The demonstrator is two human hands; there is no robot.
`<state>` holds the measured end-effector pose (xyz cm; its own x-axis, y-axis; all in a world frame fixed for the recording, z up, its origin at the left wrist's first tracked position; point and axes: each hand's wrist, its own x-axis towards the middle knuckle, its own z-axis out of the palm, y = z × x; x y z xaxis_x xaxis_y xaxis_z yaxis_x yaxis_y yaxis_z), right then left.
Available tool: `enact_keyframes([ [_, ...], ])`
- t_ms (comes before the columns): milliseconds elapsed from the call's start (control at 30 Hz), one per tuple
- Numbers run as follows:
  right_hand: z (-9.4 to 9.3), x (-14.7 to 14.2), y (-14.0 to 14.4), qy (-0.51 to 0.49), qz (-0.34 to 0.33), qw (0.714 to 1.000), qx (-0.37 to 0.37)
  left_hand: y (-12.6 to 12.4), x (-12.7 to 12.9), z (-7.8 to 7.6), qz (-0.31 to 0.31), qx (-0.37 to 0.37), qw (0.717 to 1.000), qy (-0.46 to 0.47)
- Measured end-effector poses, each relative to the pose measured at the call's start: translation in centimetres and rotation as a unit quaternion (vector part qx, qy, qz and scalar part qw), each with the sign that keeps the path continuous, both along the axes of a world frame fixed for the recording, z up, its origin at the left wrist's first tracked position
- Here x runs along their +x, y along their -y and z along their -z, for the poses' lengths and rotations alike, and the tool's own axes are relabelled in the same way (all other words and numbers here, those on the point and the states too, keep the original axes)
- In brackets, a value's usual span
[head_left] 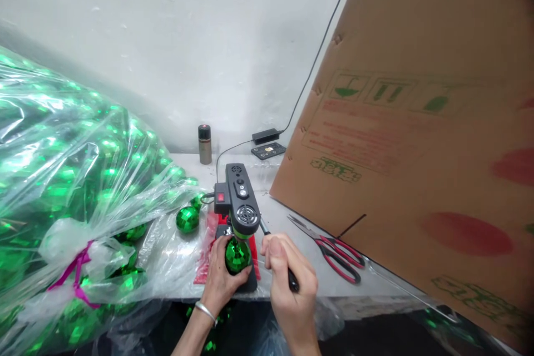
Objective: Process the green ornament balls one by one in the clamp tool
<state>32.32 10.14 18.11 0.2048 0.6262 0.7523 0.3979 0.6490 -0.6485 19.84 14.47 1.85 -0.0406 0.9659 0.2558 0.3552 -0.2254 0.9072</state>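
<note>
Our left fingers (244,273) wrap a green ball (237,255) seated under the black machine (241,200) on the worktop (292,222). Our right hand (290,281) grips the machine's lever (292,280), fingers closed around it. Red scissors (340,253) lie just right; a clear bag (62,178) of green balls fills the left.

Left hand (221,272) cups green bauble (237,255); right hand (288,278) clasps lever (278,253).
</note>
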Motion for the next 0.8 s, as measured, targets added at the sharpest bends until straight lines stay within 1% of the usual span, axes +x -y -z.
enact_keyframes([
  [100, 0.1, 0.1, 0.0, 0.005, 0.001, 1.000, 0.004, -0.3, 0.2, 0.2, 0.026, -0.022, 0.998, 0.051],
  [200, 0.1, 0.0, 0.2, 0.004, 0.007, 1.000, 0.009, -0.5, 0.1, 0.5, 0.038, -0.030, 0.997, 0.054],
  [300, 0.5, -0.2, 0.2, -0.004, 0.015, 1.000, 0.016, -0.5, 0.1, 0.8, 0.032, -0.028, 0.998, 0.043],
  [367, 1.2, -0.4, 0.1, -0.010, 0.019, 0.999, 0.025, -0.5, 0.1, 1.1, 0.030, -0.027, 0.999, 0.036],
  [467, 2.8, -0.6, 0.0, -0.024, 0.024, 0.999, 0.040, -0.5, 0.1, 1.3, 0.032, -0.030, 0.999, 0.028],
  [600, 5.0, -0.7, -0.2, -0.051, 0.022, 0.997, 0.055, -0.3, 0.1, 1.1, 0.026, -0.038, 0.999, 0.027],
  [700, 5.7, -0.8, -0.3, -0.062, 0.022, 0.996, 0.065, -0.3, 0.2, 0.8, 0.025, -0.038, 0.999, 0.030],
  [800, 5.9, -0.9, -0.3, -0.072, 0.031, 0.995, 0.064, -0.2, 0.2, 0.3, 0.024, -0.044, 0.998, 0.030],
])
